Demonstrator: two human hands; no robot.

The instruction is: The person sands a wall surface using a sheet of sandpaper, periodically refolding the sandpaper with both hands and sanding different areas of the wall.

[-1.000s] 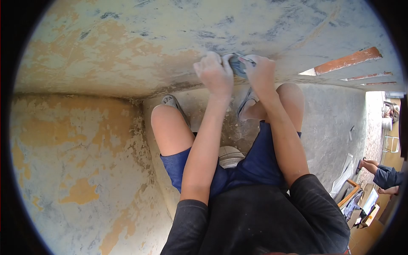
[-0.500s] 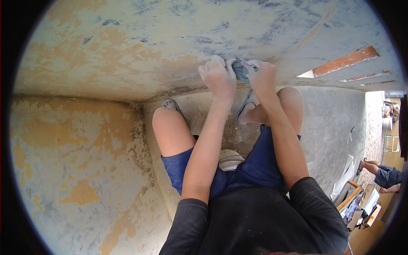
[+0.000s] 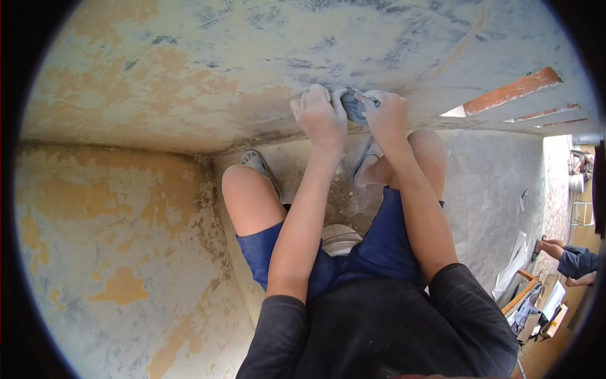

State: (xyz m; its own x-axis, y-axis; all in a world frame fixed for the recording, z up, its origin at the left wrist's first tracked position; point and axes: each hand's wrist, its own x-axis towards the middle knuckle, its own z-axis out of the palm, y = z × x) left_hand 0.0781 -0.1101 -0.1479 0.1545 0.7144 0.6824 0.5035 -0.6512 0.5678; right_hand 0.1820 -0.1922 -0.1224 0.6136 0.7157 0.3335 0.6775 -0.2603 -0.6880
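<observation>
A dark grey-blue sheet of sandpaper spans the gap between my hands, low on the patchy wall. My left hand, whitened with dust, has its fingers curled and its thumb on the sheet's left edge. The right edge is gripped by my right hand, with thumb and fingers closed over a folded corner. Parts of the sheet are hidden behind both hands. Dark smudges and bare tan patches mark the wall around them.
My knees are bent on either side of a pale bucket beneath me. A second wall meets this one at the left. Orange-edged slots cut the wall at right. A wooden frame, boxes and another person's legs are at far right.
Both hands have shifted slightly left with the sandpaper between them. My knees have also moved a little left. The grip looks the same.
</observation>
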